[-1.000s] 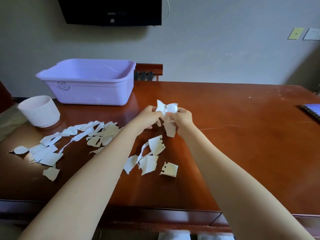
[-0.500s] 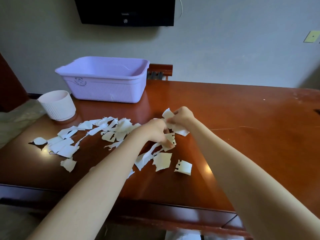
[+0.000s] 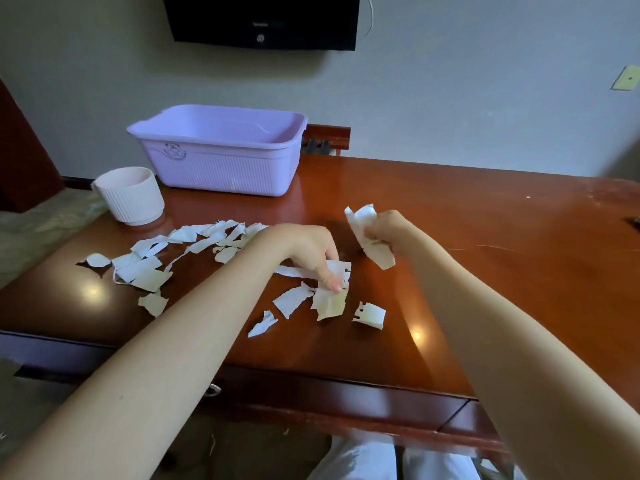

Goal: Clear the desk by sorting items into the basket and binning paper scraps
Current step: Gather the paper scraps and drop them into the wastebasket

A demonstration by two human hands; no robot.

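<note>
Torn white paper scraps (image 3: 152,268) lie scattered over the left and middle of the brown desk (image 3: 485,271). My right hand (image 3: 388,228) grips a crumpled bunch of scraps (image 3: 367,237) just above the desk. My left hand (image 3: 311,252) reaches down among the middle scraps and pinches one scrap with black marks (image 3: 341,271) against the desk. A few loose pieces (image 3: 370,315) lie just in front of it. A purple plastic basket (image 3: 221,150) stands at the back left. A white ribbed bin (image 3: 129,195) stands to its left near the desk's corner.
A dark screen (image 3: 263,20) hangs on the wall above. A wooden chair back (image 3: 327,138) shows behind the basket. The desk's front edge with a drawer (image 3: 311,393) runs below my arms. A dark object (image 3: 635,223) peeks in at the right edge.
My hands have come apart. The right hand kept the bunch and lifted slightly right. The left hand dropped to the desk and pinched another scrap. The view shifted left.
</note>
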